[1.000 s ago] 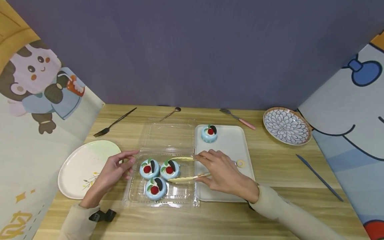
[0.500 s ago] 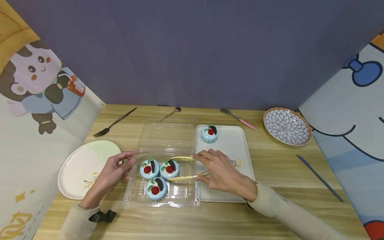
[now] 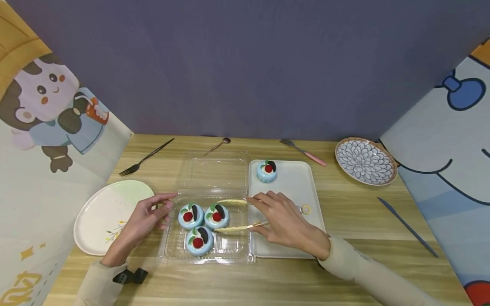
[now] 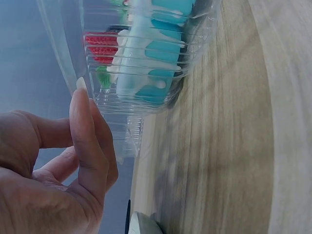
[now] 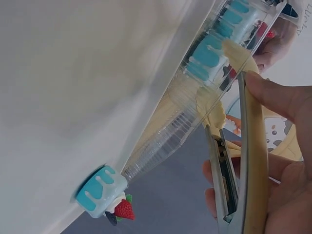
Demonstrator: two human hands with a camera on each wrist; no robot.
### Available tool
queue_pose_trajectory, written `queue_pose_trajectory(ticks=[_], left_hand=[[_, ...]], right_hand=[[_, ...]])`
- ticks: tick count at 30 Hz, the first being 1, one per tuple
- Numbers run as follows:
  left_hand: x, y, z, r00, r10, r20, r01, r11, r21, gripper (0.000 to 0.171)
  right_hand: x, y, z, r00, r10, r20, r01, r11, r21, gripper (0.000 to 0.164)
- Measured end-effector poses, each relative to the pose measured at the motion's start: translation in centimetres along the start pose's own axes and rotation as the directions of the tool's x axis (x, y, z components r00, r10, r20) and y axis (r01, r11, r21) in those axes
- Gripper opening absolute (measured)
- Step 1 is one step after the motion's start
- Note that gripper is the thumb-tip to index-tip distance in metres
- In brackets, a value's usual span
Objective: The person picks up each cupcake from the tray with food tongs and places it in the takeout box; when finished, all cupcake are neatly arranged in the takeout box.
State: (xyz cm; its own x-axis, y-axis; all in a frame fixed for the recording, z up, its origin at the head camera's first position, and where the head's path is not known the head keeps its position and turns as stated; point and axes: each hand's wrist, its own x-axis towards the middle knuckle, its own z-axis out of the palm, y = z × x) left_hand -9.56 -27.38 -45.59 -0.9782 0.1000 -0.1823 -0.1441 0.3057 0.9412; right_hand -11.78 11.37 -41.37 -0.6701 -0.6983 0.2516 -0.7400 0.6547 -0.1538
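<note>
My right hand [image 3: 285, 221] grips a pair of tongs [image 3: 234, 229] with cream-coloured tips. The tips are spread on either side of a blue toy cupcake [image 3: 217, 216] in a clear plastic box [image 3: 237, 254]. Two more such cupcakes, a left one [image 3: 191, 216] and a front one [image 3: 199, 241], sit beside it. They carry red berries, green leaves and dark discs. At the box's left rim is my left hand [image 3: 147, 216], its fingers loosely bent; in the left wrist view a fingertip [image 4: 82, 87] meets the rim or nearly so. Another cupcake [image 5: 101, 191] stands on a white tray [image 3: 275, 250].
The box's lid [image 3: 218, 172] lies open behind it. An oval plate [image 3: 92, 212] is at left, a patterned plate [image 3: 366, 161] at right. Around them lie a black fork [image 3: 143, 159], a spoon [image 3: 222, 143], a pink-handled fork [image 3: 306, 153] and a dark knife [image 3: 407, 226].
</note>
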Motion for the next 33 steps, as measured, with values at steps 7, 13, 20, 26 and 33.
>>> queue_pose_trajectory(ticks=[7,13,20,26,33], left_hand=[[0.0,0.2,0.0,1.0,-0.014,-0.005,0.014,1.0,0.016,0.042],[0.0,0.3,0.0,1.0,-0.016,0.001,0.016,1.0,0.016,0.043],[0.0,0.4,-0.1,1.0,-0.023,0.009,0.023,1.0,0.005,0.045],[0.1,0.2,-0.3,0.999,-0.046,0.021,0.046,0.999,0.017,0.044],[0.0,0.3,-0.3,0.999,-0.019,0.041,0.018,1.0,0.023,0.047]], right_hand=[[-0.6,0.1,-0.5,0.999,0.026,-0.043,-0.025,0.999,0.031,0.071],[-1.2,0.7,-1.4,0.993,0.046,-0.105,-0.04,0.998,0.051,0.071],[-2.0,2.5,-2.5,0.981,0.091,-0.172,-0.083,0.995,0.054,0.071],[-2.7,4.8,-3.2,0.966,0.128,-0.226,-0.116,0.991,0.066,0.07],[-3.7,8.3,-3.3,0.941,0.186,-0.284,-0.183,0.982,0.037,0.073]])
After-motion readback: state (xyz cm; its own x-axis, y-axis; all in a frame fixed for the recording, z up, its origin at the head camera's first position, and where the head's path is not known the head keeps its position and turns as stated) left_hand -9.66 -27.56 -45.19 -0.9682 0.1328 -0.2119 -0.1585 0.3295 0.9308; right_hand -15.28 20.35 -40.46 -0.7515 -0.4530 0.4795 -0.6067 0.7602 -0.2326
